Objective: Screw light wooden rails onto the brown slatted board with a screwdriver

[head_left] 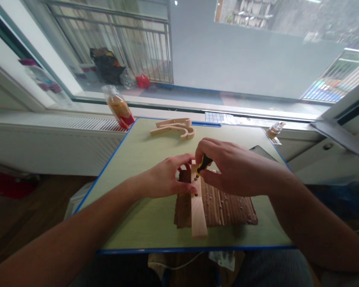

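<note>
A pale wooden strip (199, 215) lies lengthwise across a brown, ridged, pitted board (227, 205) on the table. Its near end sticks out past the board's front edge. With thumb and fingers, my left hand (167, 177) grips the strip's far part, the thumb close to a dark hole. My right hand (230, 163) is closed around a black and yellow screwdriver (204, 162). The tool is tilted, its tip down at another hole in the strip. Curved pale wooden pieces (175, 129) lie at the table's far side.
The pale green table (131, 223) has a blue edge. A dark flat device (261, 152) lies partly behind my right forearm. On the sill stand a bottle of amber drink (119, 107) and, at right, a small bottle (275, 130). A window (242, 63) rises behind.
</note>
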Available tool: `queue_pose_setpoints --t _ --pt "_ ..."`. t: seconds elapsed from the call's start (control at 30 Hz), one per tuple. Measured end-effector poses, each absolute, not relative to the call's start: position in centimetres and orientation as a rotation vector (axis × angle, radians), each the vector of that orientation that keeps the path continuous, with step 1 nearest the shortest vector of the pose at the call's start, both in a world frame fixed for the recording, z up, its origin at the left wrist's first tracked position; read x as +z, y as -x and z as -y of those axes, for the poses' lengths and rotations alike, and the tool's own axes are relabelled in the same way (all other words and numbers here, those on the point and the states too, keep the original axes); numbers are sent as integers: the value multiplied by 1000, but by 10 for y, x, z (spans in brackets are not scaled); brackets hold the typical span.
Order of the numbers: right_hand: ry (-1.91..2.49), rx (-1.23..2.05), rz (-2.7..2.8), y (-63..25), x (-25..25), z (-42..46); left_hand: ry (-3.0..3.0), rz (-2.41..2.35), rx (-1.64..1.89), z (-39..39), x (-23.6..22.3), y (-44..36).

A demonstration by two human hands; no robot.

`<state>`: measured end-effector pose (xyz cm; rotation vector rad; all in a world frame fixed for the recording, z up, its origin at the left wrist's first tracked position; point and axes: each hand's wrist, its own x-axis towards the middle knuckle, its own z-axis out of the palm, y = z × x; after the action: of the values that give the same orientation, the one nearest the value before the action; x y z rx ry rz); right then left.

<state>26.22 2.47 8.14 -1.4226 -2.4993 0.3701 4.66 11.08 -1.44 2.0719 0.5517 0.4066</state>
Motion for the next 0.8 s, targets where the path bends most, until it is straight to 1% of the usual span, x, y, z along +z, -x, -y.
queue_pose_setpoints --t 0.07,0.13,0.3,0.57,0.73,0.8 --pt "1341 475 2520 -265 83 -25 -2076 -537 417 -111 -16 -47" --pt "1299 493 2520 -266 83 -25 -2084 -523 430 -111 -17 -47" --pt "1275 389 2508 -266 85 -25 -2076 -514 473 -111 -19 -47" --pt "1442 218 2447 -259 78 -30 -2069 -572 420 -111 -17 -46" --pt "1522 176 2470 -257 78 -29 -2085 -567 410 -111 -15 -46" --pt "1478 224 2495 -259 79 -27 -2093 -570 416 -111 -15 -46"
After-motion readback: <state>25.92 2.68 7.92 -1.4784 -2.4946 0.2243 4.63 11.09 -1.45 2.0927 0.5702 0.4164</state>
